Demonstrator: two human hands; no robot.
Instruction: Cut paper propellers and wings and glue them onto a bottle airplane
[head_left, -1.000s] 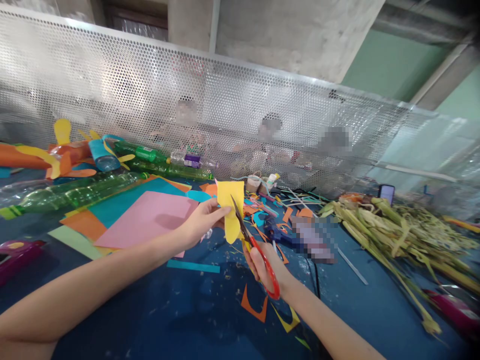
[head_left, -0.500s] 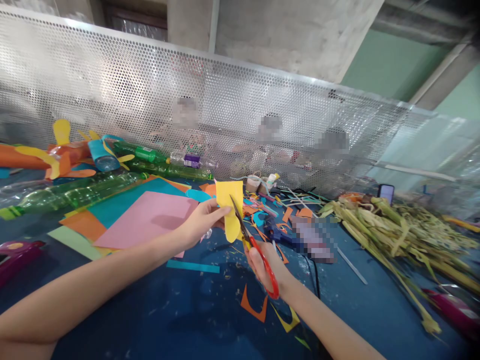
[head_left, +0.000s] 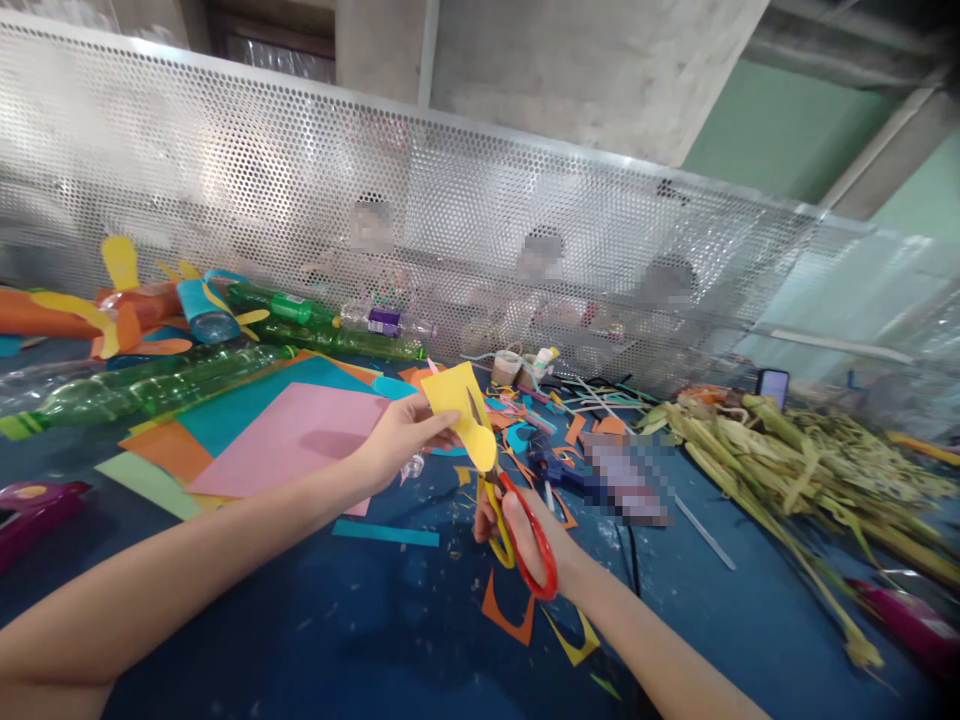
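Observation:
My left hand (head_left: 401,440) pinches a yellow paper piece (head_left: 459,410) and holds it up above the blue table (head_left: 360,620). My right hand (head_left: 525,530) grips red-handled scissors (head_left: 517,520), thumb and fingers through the loops. The blades reach up into the lower right edge of the yellow piece. The paper is tilted, its rounded end pointing down toward the scissors.
Pink, teal and orange paper sheets (head_left: 277,425) lie at left, green plastic bottles (head_left: 150,385) behind them. Paper scraps (head_left: 510,615) litter the table. A heap of dry leaves (head_left: 795,470) fills the right. A perforated metal screen (head_left: 450,220) stands at the back, with people beyond it.
The yellow piece has turned and tilted in my left hand. The scissors have opened wider and sit lower on the paper's edge.

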